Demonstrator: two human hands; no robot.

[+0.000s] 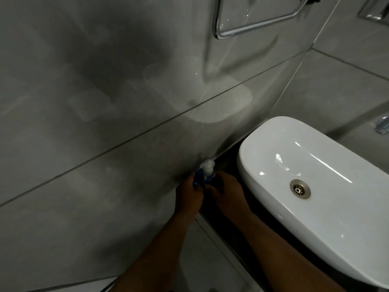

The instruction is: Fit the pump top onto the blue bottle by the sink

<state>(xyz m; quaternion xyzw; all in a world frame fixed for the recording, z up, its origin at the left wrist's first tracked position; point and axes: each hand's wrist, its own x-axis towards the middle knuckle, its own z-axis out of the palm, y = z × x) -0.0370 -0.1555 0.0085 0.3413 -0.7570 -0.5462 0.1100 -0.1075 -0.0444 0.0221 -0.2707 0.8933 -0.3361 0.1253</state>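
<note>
Looking down from head height, two bare forearms reach forward into the narrow dark counter (227,152) strip between a grey tiled wall (105,123) and a white oval sink (263,144). The blue bottle (199,178) stands at the far left end of that counter, close against the wall and just left of the sink's rounded end. The left hand (189,194) wraps around the bottle's left side, fingers curled on it. The right hand (226,191) sits just to the right of the bottle with its fingers bent toward the base; the light is dim and the picture blurred, so I cannot tell whether it grips the bottle or only touches it. The pale, see-through pump top (208,167) sits at the bottle's neck, tilted toward the wall; whether it is fully seated cannot be made out. In the sink's bowl, a metal drain (300,189) shows near the middle. High on the wall hangs a chrome-framed fitting (252,28), and a bit of chrome tap (382,125) appears at the right edge.
</note>
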